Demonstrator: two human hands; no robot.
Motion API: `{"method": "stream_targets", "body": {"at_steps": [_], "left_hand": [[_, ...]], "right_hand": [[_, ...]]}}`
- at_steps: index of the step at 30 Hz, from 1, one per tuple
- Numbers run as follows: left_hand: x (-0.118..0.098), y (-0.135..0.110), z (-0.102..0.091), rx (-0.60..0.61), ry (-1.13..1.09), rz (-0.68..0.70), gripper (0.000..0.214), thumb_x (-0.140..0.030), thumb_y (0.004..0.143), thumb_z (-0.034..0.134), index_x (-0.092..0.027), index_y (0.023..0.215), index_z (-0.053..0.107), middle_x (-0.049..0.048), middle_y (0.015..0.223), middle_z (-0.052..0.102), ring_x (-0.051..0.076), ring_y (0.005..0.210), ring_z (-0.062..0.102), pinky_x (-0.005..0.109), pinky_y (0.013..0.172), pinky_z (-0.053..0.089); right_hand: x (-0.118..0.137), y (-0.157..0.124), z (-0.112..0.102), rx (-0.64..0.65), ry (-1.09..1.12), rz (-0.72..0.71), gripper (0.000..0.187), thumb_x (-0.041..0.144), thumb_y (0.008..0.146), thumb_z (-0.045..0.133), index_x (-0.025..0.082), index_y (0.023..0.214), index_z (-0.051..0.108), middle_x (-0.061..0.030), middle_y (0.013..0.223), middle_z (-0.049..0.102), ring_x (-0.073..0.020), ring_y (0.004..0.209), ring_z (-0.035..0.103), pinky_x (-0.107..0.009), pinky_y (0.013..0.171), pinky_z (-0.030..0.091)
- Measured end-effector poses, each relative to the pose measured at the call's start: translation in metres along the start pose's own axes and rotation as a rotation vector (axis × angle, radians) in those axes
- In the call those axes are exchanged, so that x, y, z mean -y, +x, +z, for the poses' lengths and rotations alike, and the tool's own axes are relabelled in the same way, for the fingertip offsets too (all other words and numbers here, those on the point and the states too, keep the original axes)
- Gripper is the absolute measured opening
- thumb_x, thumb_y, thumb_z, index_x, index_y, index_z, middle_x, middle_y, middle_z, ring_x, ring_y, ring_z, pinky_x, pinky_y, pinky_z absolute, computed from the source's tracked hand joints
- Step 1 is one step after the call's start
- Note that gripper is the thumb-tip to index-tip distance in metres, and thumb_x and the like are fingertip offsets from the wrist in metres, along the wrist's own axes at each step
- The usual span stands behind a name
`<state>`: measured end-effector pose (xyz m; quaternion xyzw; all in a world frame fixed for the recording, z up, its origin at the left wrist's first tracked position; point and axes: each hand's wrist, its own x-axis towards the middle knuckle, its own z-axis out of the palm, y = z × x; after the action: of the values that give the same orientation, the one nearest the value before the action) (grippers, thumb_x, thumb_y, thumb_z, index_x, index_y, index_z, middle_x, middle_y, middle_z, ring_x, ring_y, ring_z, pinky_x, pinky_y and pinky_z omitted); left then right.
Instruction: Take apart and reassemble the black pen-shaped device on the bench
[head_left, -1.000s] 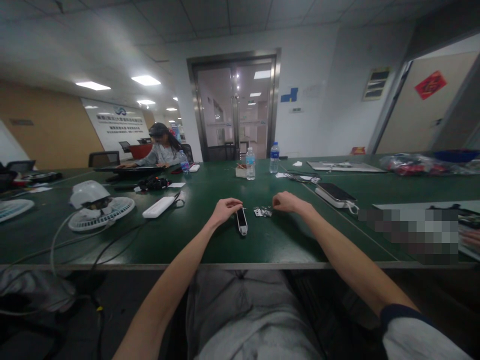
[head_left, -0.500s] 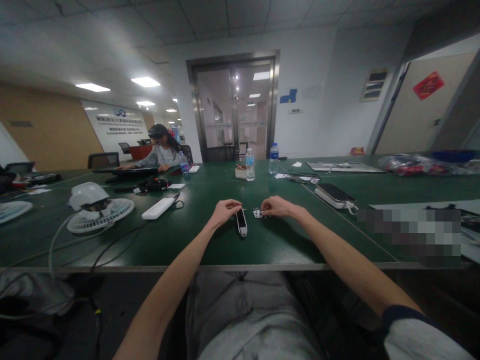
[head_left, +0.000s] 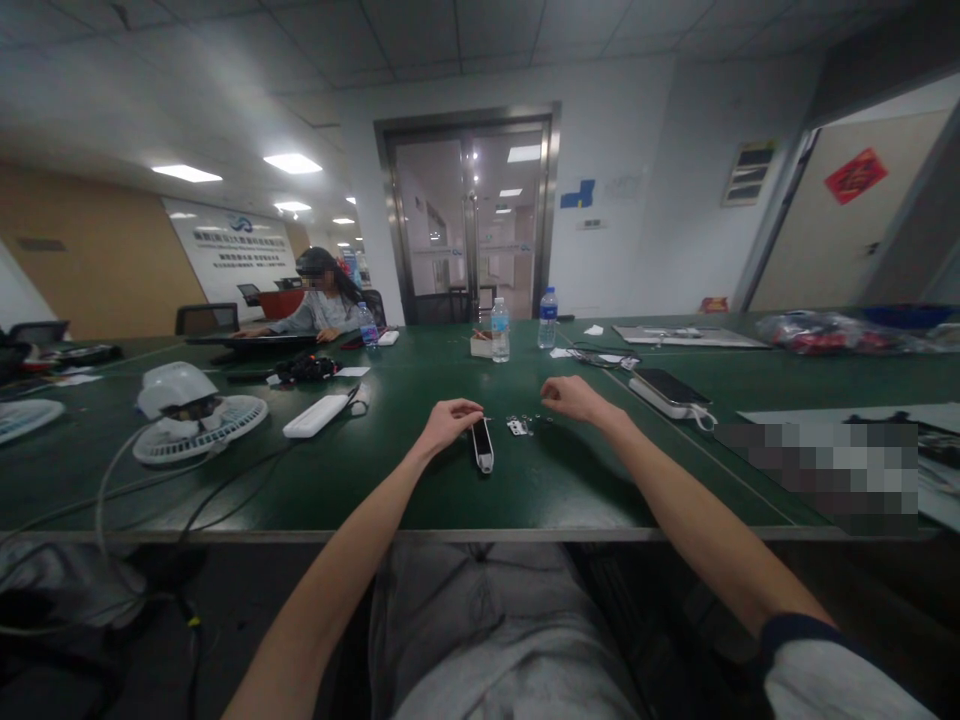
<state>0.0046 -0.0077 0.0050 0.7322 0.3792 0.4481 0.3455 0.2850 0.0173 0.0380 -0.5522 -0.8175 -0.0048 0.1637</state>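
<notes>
As I check the head view, the left hand (head_left: 450, 425) rests loosely curled and empty just beside a slim black-and-white device (head_left: 483, 445) lying lengthwise on the green tabletop (head_left: 420, 500), while the right hand (head_left: 574, 399) hovers relaxed, pinching nothing, near a few small metal parts (head_left: 517, 427) (too small to identify). Farther left lie a white oblong unit (head_left: 315, 416) and a white desk fan (head_left: 199, 435).

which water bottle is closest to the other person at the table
The leftmost water bottle, standing right beside the seated person. The other two water bottles stand further right, mid-table, one next to a small box.
</notes>
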Motion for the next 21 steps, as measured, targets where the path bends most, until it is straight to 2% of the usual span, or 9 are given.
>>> {"method": "stream_targets", "body": {"at_steps": [7, 13, 17, 21], "left_hand": [[-0.002, -0.001, 0.000, 0.000, 0.009, -0.006, 0.030, -0.036, 0.070, 0.068, -0.013, 0.089, 0.068, 0.0089, 0.086, 0.069, 0.018, 0.075, 0.063, 0.030, 0.068, 0.051], [0.002, 0.001, 0.000, 0.000, 0.012, -0.012, 0.030, -0.036, 0.070, 0.068, -0.013, 0.090, 0.068, 0.0082, 0.085, 0.069, 0.018, 0.075, 0.063, 0.029, 0.067, 0.051], [0.005, 0.002, -0.001, 0.005, -0.006, 0.001, 0.029, -0.035, 0.071, 0.067, -0.013, 0.090, 0.068, 0.0078, 0.086, 0.069, 0.018, 0.076, 0.064, 0.030, 0.068, 0.052], [0.005, 0.003, -0.001, 0.009, 0.005, -0.002, 0.029, -0.035, 0.070, 0.068, -0.014, 0.090, 0.068, 0.0076, 0.088, 0.069, 0.018, 0.078, 0.064, 0.031, 0.070, 0.052]], "right_hand": [[-0.013, 0.002, 0.010, 0.114, -0.103, 0.091, 0.023, 0.028, 0.075, 0.060, 0.020, 0.095, 0.065, -0.0066, 0.090, 0.067, -0.0187, 0.082, 0.062, -0.022, 0.066, 0.042], [-0.013, 0.002, 0.011, 0.152, -0.120, 0.127, 0.023, 0.031, 0.075, 0.060, 0.021, 0.094, 0.067, -0.0065, 0.091, 0.067, -0.0178, 0.081, 0.062, -0.023, 0.067, 0.043], [0.000, -0.002, 0.009, 0.081, -0.119, 0.091, 0.024, 0.038, 0.081, 0.055, 0.020, 0.093, 0.067, -0.0071, 0.092, 0.067, -0.0169, 0.082, 0.061, -0.022, 0.067, 0.042], [0.028, -0.004, 0.012, 0.055, -0.074, -0.007, 0.040, 0.052, 0.085, 0.043, 0.019, 0.090, 0.066, -0.0094, 0.089, 0.067, -0.0179, 0.079, 0.061, -0.023, 0.067, 0.043]]}}
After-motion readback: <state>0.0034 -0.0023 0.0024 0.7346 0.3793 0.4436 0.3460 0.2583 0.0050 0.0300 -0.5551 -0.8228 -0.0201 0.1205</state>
